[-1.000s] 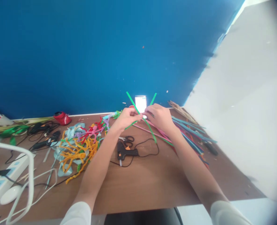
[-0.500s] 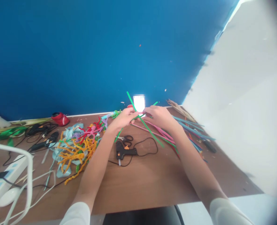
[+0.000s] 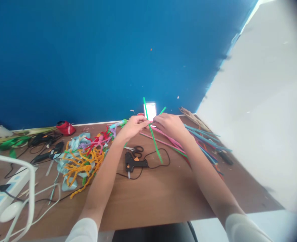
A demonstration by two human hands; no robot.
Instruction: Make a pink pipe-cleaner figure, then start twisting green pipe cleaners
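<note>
My left hand [image 3: 134, 127] and my right hand [image 3: 170, 126] meet above the back of the table, fingertips pinched together. Between them are crossed green pipe cleaners [image 3: 155, 144]; one runs nearly upright and the other slants up to the right. Something small and reddish shows at the fingertips, too small to make out. Where the stems cross, my fingers partly hide them. Below, on the tabletop, lie a black glue gun [image 3: 135, 163] with its cord and black-handled scissors [image 3: 137, 151]. Behind my hands stands a bright white screen [image 3: 150, 110].
Loose pipe cleaners [image 3: 206, 136] lie right, by dry husks [image 3: 192, 117]. Yellow pipe-cleaner pieces [image 3: 83, 164] and light blue ribbon [image 3: 70, 185] are heaped left. A power strip [image 3: 8, 196], a white bent tube [image 3: 32, 195] and cords occupy the near left. A blue wall [image 3: 100, 67] rises behind.
The longer green pipe cleaner has turned closer to upright, its lower end swinging left and its top moving right. The other stem's lower end is now mostly hidden by my left arm.
</note>
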